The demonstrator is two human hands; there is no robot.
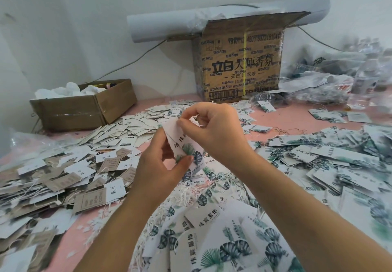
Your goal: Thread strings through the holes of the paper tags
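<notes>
These leaf-print tags are thin card and weigh basically nothing. They're stiff enough to stay flat, but I reckon they'd crease if squeezed hard, so edges and corners are the place to hold. The tag (183, 144) I'm on is up in the air over the bench (282, 119), tilted, print side facing me.

My left hand (159, 165) grips its lower end, thumb pressed on the leaf print and the rest curled behind. My right hand (214, 131) has its fingers (188, 126) pinched on the top corner, where I'd guess the hole is. The string there is too fine to make out, so I can't say if it's through. String is limp and fiddly, so pinch it near the tip. The loose strings (191, 193) sit in 1 heap under my hands.
</notes>
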